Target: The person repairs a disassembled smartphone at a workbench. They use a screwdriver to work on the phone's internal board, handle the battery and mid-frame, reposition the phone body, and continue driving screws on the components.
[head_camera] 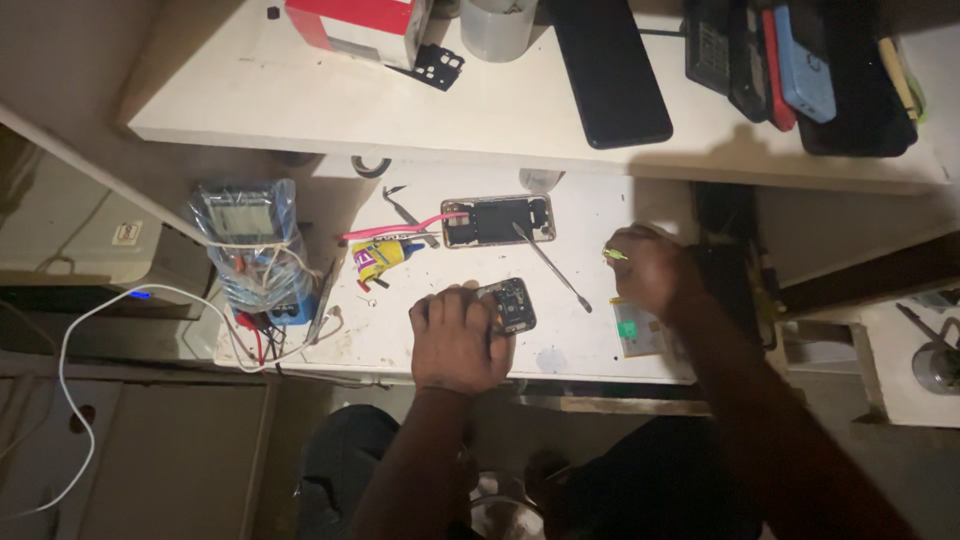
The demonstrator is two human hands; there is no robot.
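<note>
1. left hand [458,340] grips a small dark circuit board [512,304] near the worktop's [590,215] front edge.
2. right hand [645,270] pinches a small green part [615,254] by the right edge.
3. an opened phone [497,221] lies toward the back edge.

Right hand [645,270] blurred; small green item [614,254] at fingertips unidentifiable.

A bagged multimeter [245,240], yellow glue tube [385,257] and opened phone [497,220] lie on the white bench [600,215]
</note>
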